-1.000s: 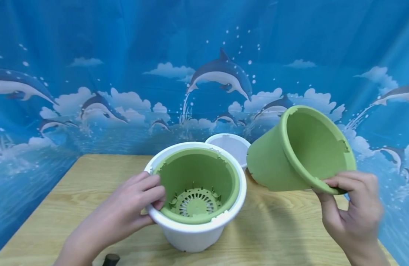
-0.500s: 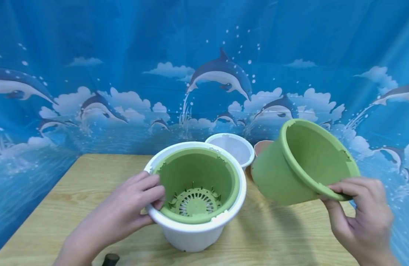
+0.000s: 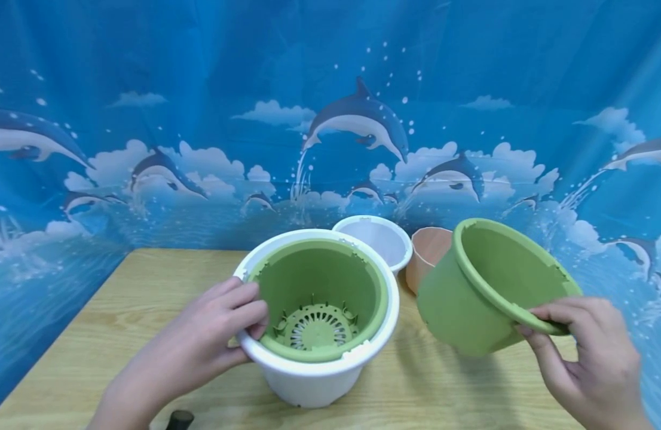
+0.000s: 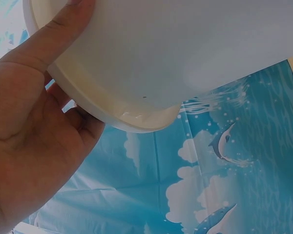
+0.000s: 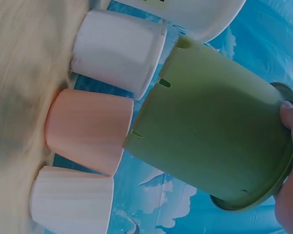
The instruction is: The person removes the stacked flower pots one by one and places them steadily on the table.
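My left hand (image 3: pixel 217 322) grips the left rim of a large white pot (image 3: pixel 314 382) on the table, thumb outside and fingers over the edge. Inside that pot sits a green pot (image 3: pixel 303 269) with a slotted base. My right hand (image 3: pixel 591 352) pinches the rim of a second green pot (image 3: pixel 470 304), held tilted above the table, its mouth facing up and right. In the right wrist view the held green pot (image 5: pixel 215 122) shows its side and notched bottom edge. The left wrist view has the white pot's outer wall (image 4: pixel 185 44) with my thumb against it.
Behind stand a smaller white pot (image 3: pixel 376 236) and a peach pot (image 3: pixel 427 251). The right wrist view adds another white pot (image 5: pixel 73 200) beside the peach one. A dark cylindrical end (image 3: pixel 180 419) shows at the wooden table's (image 3: pixel 121 334) front. A dolphin-print curtain (image 3: pixel 330 119) hangs behind.
My right hand has lowered the green pot and shifted it slightly right, uncovering the peach pot behind it. My left hand and the large white pot have stayed in place.
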Tool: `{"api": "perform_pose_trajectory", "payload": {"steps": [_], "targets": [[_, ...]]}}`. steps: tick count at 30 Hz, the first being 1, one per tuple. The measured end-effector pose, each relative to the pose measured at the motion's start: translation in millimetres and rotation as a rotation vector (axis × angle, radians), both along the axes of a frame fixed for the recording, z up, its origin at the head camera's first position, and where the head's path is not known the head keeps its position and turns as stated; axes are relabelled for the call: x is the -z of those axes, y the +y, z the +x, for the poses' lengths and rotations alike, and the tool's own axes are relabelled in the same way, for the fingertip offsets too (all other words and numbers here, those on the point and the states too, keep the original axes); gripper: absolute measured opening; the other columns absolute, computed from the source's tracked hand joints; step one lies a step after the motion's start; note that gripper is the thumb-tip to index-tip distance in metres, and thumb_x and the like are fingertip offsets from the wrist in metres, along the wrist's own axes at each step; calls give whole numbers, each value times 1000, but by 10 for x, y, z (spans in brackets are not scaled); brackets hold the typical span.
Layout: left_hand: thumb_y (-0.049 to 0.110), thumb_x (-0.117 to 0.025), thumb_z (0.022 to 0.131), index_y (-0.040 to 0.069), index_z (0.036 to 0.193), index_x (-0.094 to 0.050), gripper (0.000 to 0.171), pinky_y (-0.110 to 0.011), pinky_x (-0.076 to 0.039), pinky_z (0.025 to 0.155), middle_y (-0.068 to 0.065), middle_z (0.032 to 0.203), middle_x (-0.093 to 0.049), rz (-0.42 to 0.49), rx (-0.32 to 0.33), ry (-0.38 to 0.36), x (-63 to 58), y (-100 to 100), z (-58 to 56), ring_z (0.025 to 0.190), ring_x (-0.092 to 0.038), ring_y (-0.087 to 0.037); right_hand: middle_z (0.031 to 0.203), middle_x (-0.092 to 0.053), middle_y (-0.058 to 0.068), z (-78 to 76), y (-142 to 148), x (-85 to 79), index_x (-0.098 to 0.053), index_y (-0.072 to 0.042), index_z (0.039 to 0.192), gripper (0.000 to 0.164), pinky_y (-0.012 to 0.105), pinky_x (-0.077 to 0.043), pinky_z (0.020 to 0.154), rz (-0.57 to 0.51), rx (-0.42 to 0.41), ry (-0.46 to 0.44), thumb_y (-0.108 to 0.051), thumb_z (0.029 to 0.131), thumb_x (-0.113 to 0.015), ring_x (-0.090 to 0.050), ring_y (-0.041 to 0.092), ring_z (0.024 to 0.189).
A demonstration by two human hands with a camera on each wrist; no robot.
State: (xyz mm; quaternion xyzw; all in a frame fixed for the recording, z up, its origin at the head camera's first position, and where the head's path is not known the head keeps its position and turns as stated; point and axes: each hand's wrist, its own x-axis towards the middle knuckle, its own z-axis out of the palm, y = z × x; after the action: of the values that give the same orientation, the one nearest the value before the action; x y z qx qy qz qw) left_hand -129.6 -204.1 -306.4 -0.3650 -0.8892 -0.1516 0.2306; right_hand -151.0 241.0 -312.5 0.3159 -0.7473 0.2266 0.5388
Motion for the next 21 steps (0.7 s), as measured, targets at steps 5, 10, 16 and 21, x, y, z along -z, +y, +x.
{"api": "perform_pose_trajectory", "payload": {"steps": [5, 10, 16, 21], "targets": [[24, -86, 69, 31, 82, -48, 40, -23, -39, 71, 20, 88, -41, -3, 4, 11, 2, -5, -1, 85, -39, -3, 73, -58, 19, -11, 41, 36, -63, 7, 75, 62, 16, -27, 84, 64, 8, -36, -50, 99, -54, -44, 10, 79], [23, -86, 70, 31, 82, -48, 40, -23, -39, 71, 19, 89, -41, -4, 7, 15, 2, -5, -3, 86, -39, -3, 74, -61, 11, -35, 145, 143, -66, 2, 77, 59, 21, -31, 77, 144, 79, -95, -51, 100, -51, -46, 12, 76], [27, -85, 70, 31, 82, -49, 39, -23, -40, 72, 20, 89, -42, -4, 3, 4, 3, 4, -3, 87, -39, -2, 78, -62, 1, -70, 259, 260, -68, -6, 82, 55, 29, -32, 67, 254, 193, -162, -53, 100, -45, -48, 18, 71], [23, -86, 70, 31, 82, -49, 39, -22, -39, 71, 19, 88, -41, -20, -1, 13, 3, 12, -9, 85, -39, -3, 81, -60, -3, -89, 327, 293, -67, -9, 85, 54, 27, -33, 64, 306, 245, -238, -53, 101, -41, -47, 14, 70]]}}
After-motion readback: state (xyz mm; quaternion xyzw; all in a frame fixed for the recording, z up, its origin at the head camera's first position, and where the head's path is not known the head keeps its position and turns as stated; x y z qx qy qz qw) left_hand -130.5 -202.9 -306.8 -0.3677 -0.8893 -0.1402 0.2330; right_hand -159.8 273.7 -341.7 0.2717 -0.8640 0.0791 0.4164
